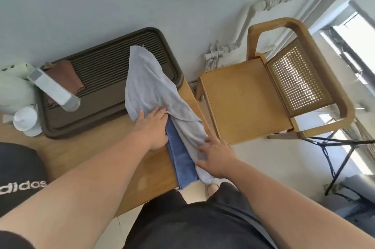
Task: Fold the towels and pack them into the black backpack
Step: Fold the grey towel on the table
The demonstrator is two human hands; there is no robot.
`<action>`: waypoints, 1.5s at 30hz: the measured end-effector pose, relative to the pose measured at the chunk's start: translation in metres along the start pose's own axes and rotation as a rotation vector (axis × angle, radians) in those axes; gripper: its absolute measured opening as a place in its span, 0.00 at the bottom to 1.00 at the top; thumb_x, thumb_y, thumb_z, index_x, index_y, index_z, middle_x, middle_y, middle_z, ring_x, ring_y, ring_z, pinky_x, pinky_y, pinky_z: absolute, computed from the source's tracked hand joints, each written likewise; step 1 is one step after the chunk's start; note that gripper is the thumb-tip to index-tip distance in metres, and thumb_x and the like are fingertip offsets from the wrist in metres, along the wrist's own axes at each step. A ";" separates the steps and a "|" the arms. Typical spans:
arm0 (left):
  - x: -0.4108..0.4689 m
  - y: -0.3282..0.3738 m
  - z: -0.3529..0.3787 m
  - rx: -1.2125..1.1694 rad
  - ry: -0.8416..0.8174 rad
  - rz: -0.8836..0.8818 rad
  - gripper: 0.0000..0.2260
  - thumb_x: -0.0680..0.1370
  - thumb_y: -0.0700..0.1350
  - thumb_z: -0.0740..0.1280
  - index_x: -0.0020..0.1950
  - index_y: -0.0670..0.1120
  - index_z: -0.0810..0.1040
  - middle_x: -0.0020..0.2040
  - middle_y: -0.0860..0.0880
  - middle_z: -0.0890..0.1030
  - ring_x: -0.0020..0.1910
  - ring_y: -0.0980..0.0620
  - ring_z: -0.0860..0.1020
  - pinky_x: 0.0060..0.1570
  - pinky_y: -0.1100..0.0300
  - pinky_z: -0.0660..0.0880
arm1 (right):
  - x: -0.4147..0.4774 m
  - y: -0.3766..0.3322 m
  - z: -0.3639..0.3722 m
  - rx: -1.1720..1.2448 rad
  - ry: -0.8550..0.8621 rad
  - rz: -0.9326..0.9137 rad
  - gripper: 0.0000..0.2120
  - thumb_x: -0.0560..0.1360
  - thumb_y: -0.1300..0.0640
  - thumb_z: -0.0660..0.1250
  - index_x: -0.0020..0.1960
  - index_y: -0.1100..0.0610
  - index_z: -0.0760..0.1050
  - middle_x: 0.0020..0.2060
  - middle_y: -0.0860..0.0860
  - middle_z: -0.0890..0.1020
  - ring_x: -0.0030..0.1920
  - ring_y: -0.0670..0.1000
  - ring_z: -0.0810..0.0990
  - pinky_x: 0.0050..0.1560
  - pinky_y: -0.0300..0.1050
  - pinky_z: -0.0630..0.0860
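Our left hand (154, 127), centre frame, and right hand (217, 159), lower centre, press flat with straight fingers on the grey towel (154, 86). It lies crumpled over the blue towel (182, 163) at the wooden tabletop (91, 157) edge. We judge both towels soft, light and limp; grip them at the corners. The black backpack (18, 171) sits lower left, and a wooden chair (243, 102) stands right.

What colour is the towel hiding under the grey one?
The lower towel is blue, seen best in the head view, under the pale grey towel.
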State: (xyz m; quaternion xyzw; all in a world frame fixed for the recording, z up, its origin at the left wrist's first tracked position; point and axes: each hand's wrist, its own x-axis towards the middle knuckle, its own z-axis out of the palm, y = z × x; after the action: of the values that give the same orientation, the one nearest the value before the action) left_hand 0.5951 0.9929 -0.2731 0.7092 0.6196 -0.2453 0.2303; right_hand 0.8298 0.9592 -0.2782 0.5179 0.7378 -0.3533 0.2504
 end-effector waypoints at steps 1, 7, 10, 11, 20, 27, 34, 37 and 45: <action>0.000 0.003 -0.001 -0.032 0.028 -0.012 0.34 0.82 0.54 0.59 0.83 0.46 0.48 0.83 0.51 0.46 0.82 0.50 0.46 0.78 0.39 0.48 | 0.004 0.005 -0.004 -0.004 -0.005 -0.016 0.29 0.77 0.35 0.60 0.75 0.45 0.67 0.77 0.49 0.58 0.74 0.58 0.62 0.72 0.58 0.66; -0.023 0.022 -0.014 -0.391 0.390 -0.151 0.11 0.80 0.45 0.63 0.59 0.45 0.80 0.57 0.49 0.80 0.57 0.45 0.78 0.55 0.48 0.76 | 0.018 0.029 -0.025 0.005 -0.021 -0.078 0.30 0.76 0.35 0.62 0.74 0.48 0.69 0.77 0.52 0.59 0.75 0.59 0.62 0.73 0.56 0.65; -0.045 0.030 -0.031 -0.457 0.521 -0.255 0.08 0.80 0.41 0.63 0.53 0.47 0.82 0.52 0.50 0.81 0.51 0.45 0.79 0.49 0.49 0.77 | 0.020 0.030 -0.039 0.046 0.022 -0.138 0.28 0.77 0.37 0.63 0.73 0.47 0.69 0.75 0.51 0.63 0.73 0.59 0.64 0.72 0.55 0.66; -0.051 0.032 -0.037 -0.468 0.569 -0.268 0.07 0.79 0.41 0.64 0.51 0.47 0.81 0.50 0.50 0.81 0.49 0.44 0.78 0.48 0.49 0.76 | 0.021 0.030 -0.043 0.078 0.044 -0.159 0.27 0.77 0.38 0.64 0.73 0.46 0.69 0.74 0.51 0.65 0.73 0.58 0.65 0.72 0.55 0.67; -0.100 0.032 -0.071 -0.605 0.893 -0.324 0.13 0.80 0.35 0.59 0.60 0.41 0.79 0.55 0.45 0.76 0.54 0.47 0.75 0.52 0.60 0.68 | 0.017 0.009 -0.056 0.239 0.071 -0.323 0.16 0.79 0.51 0.65 0.66 0.53 0.77 0.62 0.50 0.79 0.61 0.54 0.78 0.60 0.48 0.76; -0.147 0.017 -0.064 -0.468 0.809 -0.524 0.09 0.79 0.44 0.60 0.40 0.47 0.75 0.40 0.50 0.75 0.41 0.46 0.74 0.37 0.52 0.68 | -0.011 0.001 -0.082 0.616 0.361 -0.351 0.09 0.74 0.64 0.62 0.49 0.50 0.72 0.37 0.50 0.75 0.35 0.51 0.72 0.35 0.42 0.70; -0.185 -0.021 -0.044 -0.596 0.276 -0.218 0.15 0.72 0.62 0.72 0.38 0.52 0.77 0.35 0.56 0.77 0.36 0.55 0.74 0.38 0.56 0.70 | -0.045 -0.021 -0.101 0.559 0.433 -0.340 0.07 0.75 0.55 0.72 0.52 0.51 0.82 0.44 0.50 0.84 0.48 0.52 0.82 0.49 0.49 0.77; -0.203 -0.043 -0.026 -0.643 0.201 -0.135 0.20 0.76 0.53 0.71 0.29 0.49 0.68 0.29 0.53 0.68 0.29 0.55 0.65 0.34 0.56 0.62 | -0.068 -0.035 -0.092 0.519 0.304 -0.347 0.13 0.65 0.46 0.82 0.46 0.49 0.83 0.41 0.48 0.83 0.43 0.48 0.80 0.44 0.44 0.75; -0.280 -0.104 0.028 -1.258 -0.047 -0.112 0.24 0.71 0.57 0.75 0.48 0.34 0.81 0.48 0.29 0.82 0.42 0.42 0.78 0.49 0.49 0.73 | -0.107 -0.077 -0.073 -0.431 -0.001 -0.078 0.05 0.71 0.60 0.67 0.45 0.58 0.80 0.38 0.53 0.79 0.38 0.55 0.75 0.34 0.44 0.68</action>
State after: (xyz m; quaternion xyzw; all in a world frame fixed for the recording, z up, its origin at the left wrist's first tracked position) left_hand 0.4588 0.7739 -0.1191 0.3989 0.6761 0.1388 0.6037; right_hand 0.7933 0.9374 -0.1337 0.4230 0.8156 -0.1971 0.3420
